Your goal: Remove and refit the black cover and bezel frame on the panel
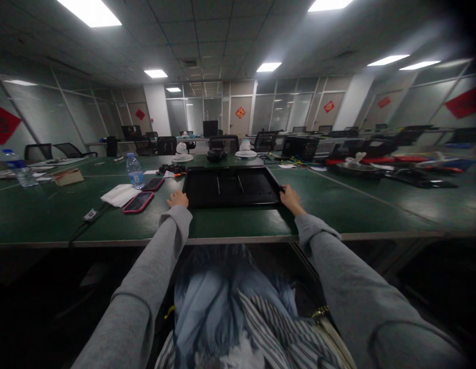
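Note:
A shallow black rectangular tray (232,199) with a raised rim lies flat on the green table in front of me. Two thin, pale, stick-like lines show inside it; whether they are loose pieces or part of it I cannot make out. My left hand (178,199) is closed at the tray's left edge near the front corner, its fingertips partly hidden by the rim. At the right front corner, my right hand (290,199) grips the edge between thumb and fingers. Both grey sleeves reach forward over the table's near edge.
Left of the tray are two phones (138,202), white tissues (118,195) and a water bottle (135,171). A cable with a tag (90,215) hangs over the front edge. Small white fans (246,149) stand behind. Cluttered tools and a dish (356,168) lie right.

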The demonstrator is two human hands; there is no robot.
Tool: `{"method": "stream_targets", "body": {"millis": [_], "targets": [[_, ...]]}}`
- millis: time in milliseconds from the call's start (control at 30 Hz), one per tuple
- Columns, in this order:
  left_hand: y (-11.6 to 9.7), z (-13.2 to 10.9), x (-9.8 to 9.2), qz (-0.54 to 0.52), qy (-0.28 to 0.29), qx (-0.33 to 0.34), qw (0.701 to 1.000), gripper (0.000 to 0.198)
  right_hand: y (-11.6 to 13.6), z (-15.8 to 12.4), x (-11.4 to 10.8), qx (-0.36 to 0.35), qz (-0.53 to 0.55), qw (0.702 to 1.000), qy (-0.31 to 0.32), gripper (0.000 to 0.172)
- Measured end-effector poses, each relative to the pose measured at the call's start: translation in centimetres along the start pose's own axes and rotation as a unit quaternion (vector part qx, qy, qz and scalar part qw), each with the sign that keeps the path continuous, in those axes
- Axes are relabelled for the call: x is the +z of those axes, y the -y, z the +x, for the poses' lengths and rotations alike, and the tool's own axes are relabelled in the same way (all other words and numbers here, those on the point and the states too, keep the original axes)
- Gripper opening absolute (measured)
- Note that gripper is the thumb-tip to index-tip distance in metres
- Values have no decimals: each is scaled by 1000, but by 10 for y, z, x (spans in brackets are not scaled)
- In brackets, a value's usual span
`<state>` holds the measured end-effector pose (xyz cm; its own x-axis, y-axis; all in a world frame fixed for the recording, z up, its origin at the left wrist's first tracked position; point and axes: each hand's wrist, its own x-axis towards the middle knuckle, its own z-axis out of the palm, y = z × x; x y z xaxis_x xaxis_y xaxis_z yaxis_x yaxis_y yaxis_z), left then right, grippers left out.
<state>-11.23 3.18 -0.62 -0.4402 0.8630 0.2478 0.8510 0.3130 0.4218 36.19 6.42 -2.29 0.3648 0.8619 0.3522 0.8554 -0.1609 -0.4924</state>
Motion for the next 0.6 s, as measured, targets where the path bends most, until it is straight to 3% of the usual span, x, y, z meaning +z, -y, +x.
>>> {"method": "stream_targets", "body": {"millis": [200,600], "targets": [[10,3,1,-52,26,-36,998,48,-7,6,5,-2,19,1000,9,50],[10,8,1,-112,4,-70,991,47,-12,11,7,-5,40,999,-1,48]]}}
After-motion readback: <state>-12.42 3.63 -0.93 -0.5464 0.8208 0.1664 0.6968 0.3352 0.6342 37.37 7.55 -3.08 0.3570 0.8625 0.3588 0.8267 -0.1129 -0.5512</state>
